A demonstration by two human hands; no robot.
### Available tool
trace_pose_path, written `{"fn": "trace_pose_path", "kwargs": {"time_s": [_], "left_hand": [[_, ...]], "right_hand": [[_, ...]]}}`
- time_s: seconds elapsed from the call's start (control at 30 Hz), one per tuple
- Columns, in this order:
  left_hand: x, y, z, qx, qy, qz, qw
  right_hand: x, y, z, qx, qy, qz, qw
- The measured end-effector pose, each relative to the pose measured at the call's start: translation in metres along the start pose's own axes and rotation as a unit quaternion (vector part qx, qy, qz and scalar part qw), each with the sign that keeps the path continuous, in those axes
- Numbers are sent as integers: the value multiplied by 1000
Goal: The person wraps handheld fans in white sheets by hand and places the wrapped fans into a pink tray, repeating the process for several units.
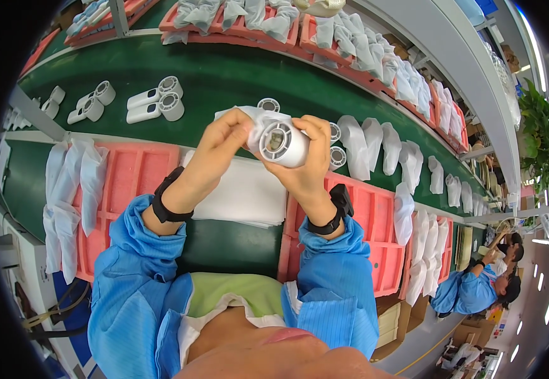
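A white handheld fan with a round spoked front is held up before me. My right hand is closed around its head, fingers over the top and thumb beneath. At the fan's left side my left hand pinches a thin white wrapping bag, which lies against the fan. The fan's handle is hidden by the bag and my fingers. Just behind are more round fan heads, partly covered. Below my hands lies a stack of flat white sheets.
Unwrapped white fans stand on the green belt at left; bagged ones line it at right. Pink foam trays with wrapped fans flank me, and more trays sit beyond the belt. Co-workers are at far right.
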State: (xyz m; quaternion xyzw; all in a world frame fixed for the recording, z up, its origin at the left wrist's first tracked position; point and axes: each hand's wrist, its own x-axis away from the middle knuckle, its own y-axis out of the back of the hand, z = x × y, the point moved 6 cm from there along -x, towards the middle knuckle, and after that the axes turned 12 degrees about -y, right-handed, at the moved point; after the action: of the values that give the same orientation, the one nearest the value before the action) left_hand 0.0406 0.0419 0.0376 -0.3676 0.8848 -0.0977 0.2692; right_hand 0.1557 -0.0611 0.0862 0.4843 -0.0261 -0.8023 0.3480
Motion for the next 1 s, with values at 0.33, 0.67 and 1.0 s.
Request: {"fn": "trace_pose_path", "kwargs": {"time_s": [0.33, 0.67, 1.0], "left_hand": [[0, -10, -24, -247, -115, 67, 960], [35, -58, -30, -462, -299, 95, 829], [9, -38, -26, -455, -201, 73, 865]], "right_hand": [[5, -7, -4, 106, 31, 10, 994], [-1, -7, -16, 113, -78, 132, 982], [9, -7, -20, -165, -294, 164, 927]]}}
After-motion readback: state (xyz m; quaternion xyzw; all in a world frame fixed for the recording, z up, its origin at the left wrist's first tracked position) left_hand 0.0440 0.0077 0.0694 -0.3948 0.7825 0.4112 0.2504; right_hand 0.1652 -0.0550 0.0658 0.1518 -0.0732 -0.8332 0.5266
